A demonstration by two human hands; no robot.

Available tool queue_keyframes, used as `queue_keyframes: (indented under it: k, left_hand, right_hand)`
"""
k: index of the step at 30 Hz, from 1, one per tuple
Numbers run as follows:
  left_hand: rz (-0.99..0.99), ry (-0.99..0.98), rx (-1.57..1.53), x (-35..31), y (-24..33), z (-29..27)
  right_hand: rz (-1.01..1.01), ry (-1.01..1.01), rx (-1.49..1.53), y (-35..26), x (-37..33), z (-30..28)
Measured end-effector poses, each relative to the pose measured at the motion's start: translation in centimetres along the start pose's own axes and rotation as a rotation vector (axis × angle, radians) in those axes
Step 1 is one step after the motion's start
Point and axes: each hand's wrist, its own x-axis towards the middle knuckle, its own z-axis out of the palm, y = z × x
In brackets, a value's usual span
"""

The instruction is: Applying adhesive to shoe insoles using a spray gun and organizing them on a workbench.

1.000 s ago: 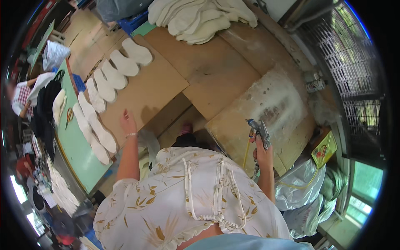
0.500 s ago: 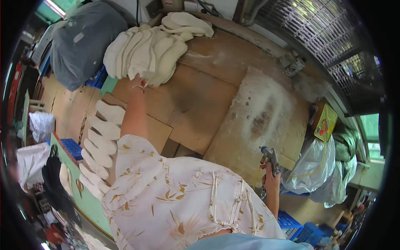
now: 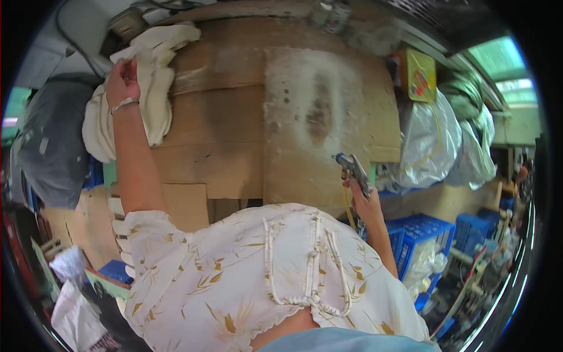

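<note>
My left hand (image 3: 123,83) is stretched out over a pile of cream, sole-shaped pieces (image 3: 159,88) at the back left. Its fingers are curled together at the top of the pile. What they grip, if anything, is hidden. In my right hand (image 3: 367,202) is a metal spray gun (image 3: 355,171) with a blue-tipped nozzle, pointing up and to the left. From the gun hangs a thin yellow hose (image 3: 350,211). Ahead of the nozzle lies a cardboard sheet (image 3: 287,170) with a whitish crust and a dark patch in its middle.
Flat cardboard (image 3: 226,117) covers the table. A large grey bag (image 3: 53,141) stands left of the pile. At the right are a yellow can (image 3: 421,76), clear plastic bags (image 3: 431,138) and a blue crate (image 3: 422,234). Small containers (image 3: 334,16) stand at the back edge.
My view has swung right. My left hand has moved from the pile's near edge to its farther part. The spray gun stays in my right hand.
</note>
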Motion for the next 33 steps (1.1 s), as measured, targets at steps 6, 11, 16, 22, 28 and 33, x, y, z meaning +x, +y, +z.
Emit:
queue_keyframes:
  k: [6, 11, 16, 22, 28, 33]
  left_hand:
    - [-0.243, -0.259, -0.065, -8.9, -13.0, 13.0]
    - [-0.403, -0.273, -0.016, -20.0, -23.1, 14.5]
    - [-0.574, -0.164, 0.064, -29.1, -30.2, 8.0]
    - [-0.728, -0.024, 0.217, -36.5, -32.8, 1.5]
    - [-0.821, -0.027, 0.484, -40.0, -33.0, -0.6]
    - [-1.054, -0.162, 0.614, -39.5, -33.4, -0.7]
  right_hand:
    - [-0.073, 0.129, 0.098, 2.2, -2.3, -1.4]
    - [-0.002, 0.168, 0.131, 4.1, -4.9, -3.5]
    - [-0.018, 0.222, 0.156, 6.0, -7.1, -5.0]
    - [0.060, 0.413, 0.217, 4.3, -9.0, -8.8]
    - [-0.057, 0.556, 0.231, -0.2, -8.3, -11.0]
    - [-0.091, 0.191, 0.124, 0.6, -5.8, -8.5]
